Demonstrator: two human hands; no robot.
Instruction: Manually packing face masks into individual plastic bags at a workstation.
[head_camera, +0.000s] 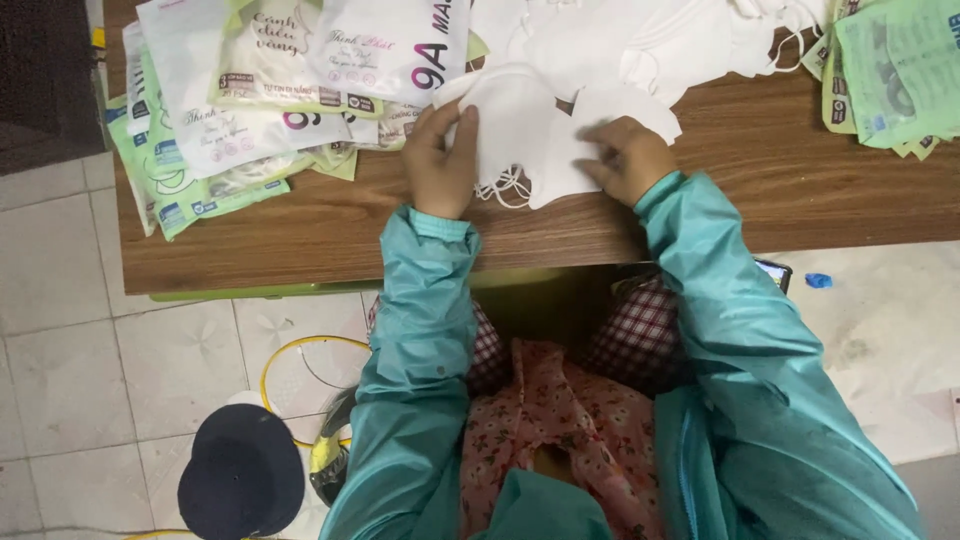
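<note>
A white mask (520, 120) lies flat on the brown worktop (760, 160), its long axis running from 9 to 3 o'clock, ear loops trailing toward 6; the left hand (442, 160) has its grip pinched on the mask's 9 o'clock edge, and the right hand (632, 158) presses flat on its 3 o'clock side, fingers together. At 12 o'clock a heap of loose white masks (640, 40) crowds against it. Printed pouches (260, 90) fan out at 10 o'clock, green packets (890, 70) sit at 2, and a dark cap (242, 480) lies on the floor at 7.
</note>
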